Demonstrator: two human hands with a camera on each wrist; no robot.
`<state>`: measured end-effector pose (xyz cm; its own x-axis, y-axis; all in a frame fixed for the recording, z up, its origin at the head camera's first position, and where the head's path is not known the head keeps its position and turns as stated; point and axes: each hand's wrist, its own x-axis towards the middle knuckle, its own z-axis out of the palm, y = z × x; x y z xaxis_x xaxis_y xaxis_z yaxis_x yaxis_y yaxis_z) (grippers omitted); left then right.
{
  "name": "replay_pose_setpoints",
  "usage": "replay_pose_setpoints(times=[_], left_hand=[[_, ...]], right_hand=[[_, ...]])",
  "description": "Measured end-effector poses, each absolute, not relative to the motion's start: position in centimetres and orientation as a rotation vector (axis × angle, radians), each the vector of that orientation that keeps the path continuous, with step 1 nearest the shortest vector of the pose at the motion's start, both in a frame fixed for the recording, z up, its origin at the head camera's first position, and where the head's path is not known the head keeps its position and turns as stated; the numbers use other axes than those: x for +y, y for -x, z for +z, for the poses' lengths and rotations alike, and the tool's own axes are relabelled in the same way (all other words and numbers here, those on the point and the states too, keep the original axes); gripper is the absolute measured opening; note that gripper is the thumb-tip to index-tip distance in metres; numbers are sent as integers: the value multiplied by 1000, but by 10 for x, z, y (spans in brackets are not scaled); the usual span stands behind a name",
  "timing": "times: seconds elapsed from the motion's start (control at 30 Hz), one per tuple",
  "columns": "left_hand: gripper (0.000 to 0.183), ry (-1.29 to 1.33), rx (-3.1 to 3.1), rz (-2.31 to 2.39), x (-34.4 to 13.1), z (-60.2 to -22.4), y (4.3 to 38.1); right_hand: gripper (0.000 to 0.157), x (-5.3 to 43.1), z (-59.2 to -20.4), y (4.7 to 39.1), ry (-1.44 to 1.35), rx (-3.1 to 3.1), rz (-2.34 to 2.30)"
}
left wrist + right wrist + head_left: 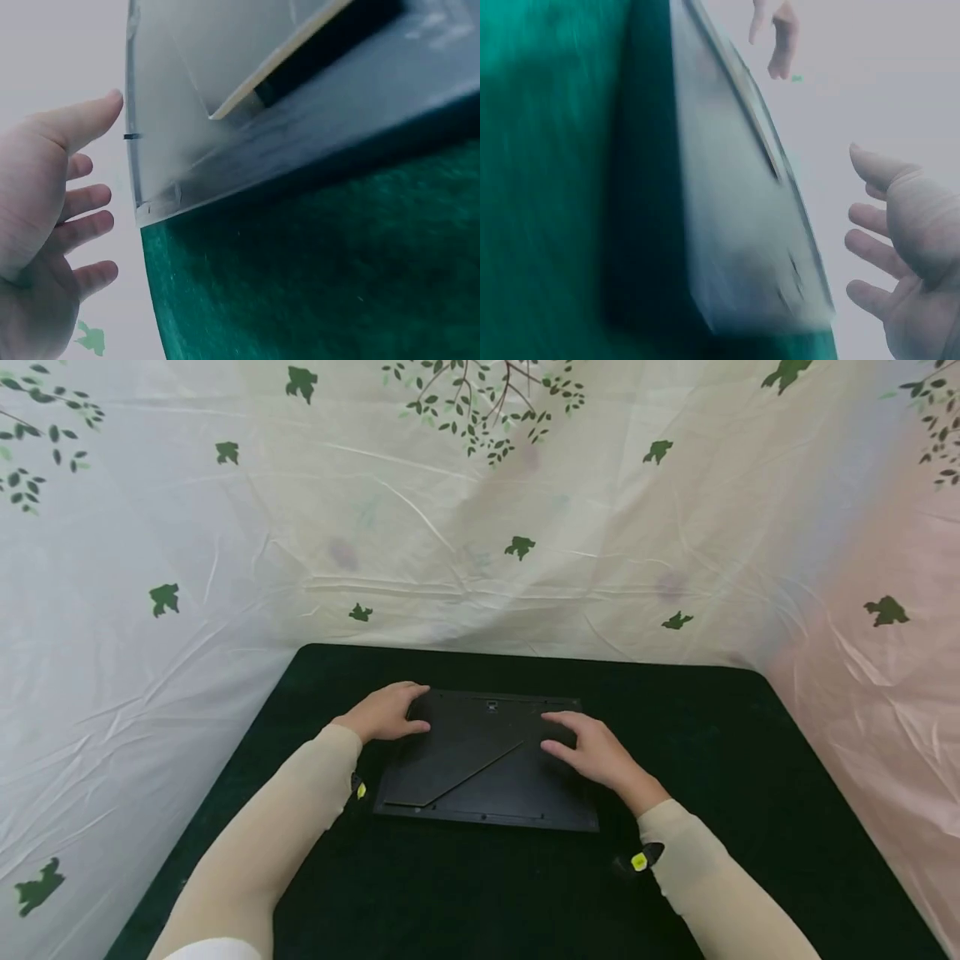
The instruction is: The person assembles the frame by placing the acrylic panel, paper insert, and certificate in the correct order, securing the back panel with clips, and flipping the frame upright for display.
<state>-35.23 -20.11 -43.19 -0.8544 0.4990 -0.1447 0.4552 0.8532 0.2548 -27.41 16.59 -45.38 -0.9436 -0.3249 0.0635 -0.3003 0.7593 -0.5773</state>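
A black picture frame [487,731] lies on the dark green tabletop with its backing up. A support flap with a pale cut edge [247,91] runs slantwise across that backing, and a small metal hanger [492,706] sits by the far edge. My left hand [382,712] is at the frame's far left corner, thumb and fingers spread; whether it touches the edge I cannot tell. Over the right part of the frame is my right hand [592,750], its fingers apart and relaxed. Both palms [30,217] hold nothing.
Dark green cloth [675,735] covers the table around the frame. Behind and at both sides hang pale curtains [420,552] printed with green leaves and branches. Each wrist carries a dark band with a yellow tag [639,862].
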Motion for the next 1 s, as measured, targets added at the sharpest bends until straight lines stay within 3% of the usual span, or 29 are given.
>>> replay_pose_setpoints(times=[0.33, 0.63, 1.0], left_hand=[[85, -638, 2795, 359, -199, -449, 362], [80, -704, 2826, 387, -202, -456, 361], [91, -665, 2761, 402, -202, -458, 363]], right_hand=[[55, 216, -460, 312, 509, 2906, -776], [29, 231, -467, 325, 625, 2907, -721], [32, 231, -474, 333, 547, 2919, -780]])
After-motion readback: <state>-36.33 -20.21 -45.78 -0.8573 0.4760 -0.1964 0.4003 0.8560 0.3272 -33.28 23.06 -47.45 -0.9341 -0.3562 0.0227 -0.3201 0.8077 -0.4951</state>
